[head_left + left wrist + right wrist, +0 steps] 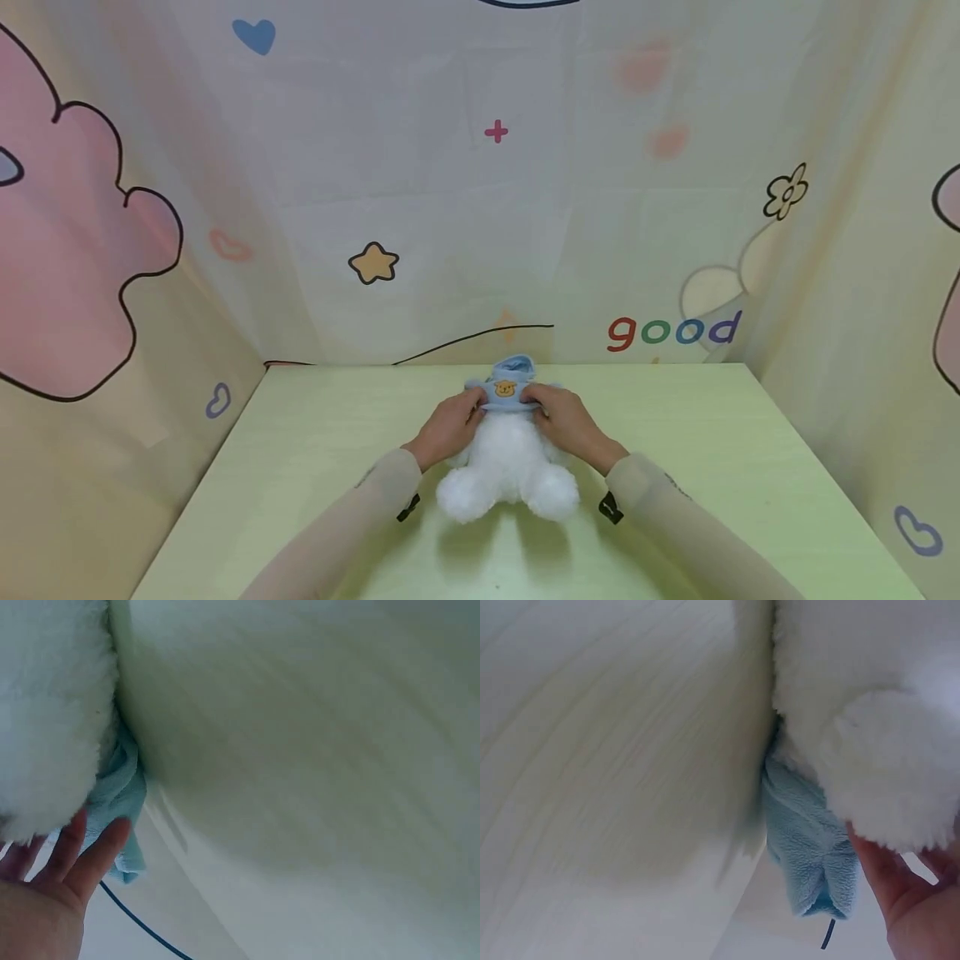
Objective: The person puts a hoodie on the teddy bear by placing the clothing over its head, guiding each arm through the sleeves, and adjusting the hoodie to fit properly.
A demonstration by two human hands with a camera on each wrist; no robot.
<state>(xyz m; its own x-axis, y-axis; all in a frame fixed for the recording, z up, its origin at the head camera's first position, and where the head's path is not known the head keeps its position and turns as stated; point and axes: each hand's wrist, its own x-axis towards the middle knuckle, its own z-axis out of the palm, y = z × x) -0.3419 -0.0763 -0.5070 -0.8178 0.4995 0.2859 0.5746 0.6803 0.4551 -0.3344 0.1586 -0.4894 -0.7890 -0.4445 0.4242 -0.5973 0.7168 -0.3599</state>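
Note:
A white fluffy plush toy [507, 457] lies at the middle of the table with its two legs toward me. Over its upper end sits a small light blue doll top [504, 393] with an orange bear face on the front and a folded opening at the far end; the toy's head cannot be made out. My left hand [452, 423] pinches the top's lower edge on the left, and my right hand [568, 423] pinches it on the right. Both wrist views show the blue cloth [120, 784] of a sleeve [810, 840] hanging beside the white fur.
The pale green table [337, 433] ends at a printed curtain [420, 167] behind the toy, with more curtain along both sides. A thin dark cord [142, 924] shows in the left wrist view. Black straps [611, 507] show at both wrists.

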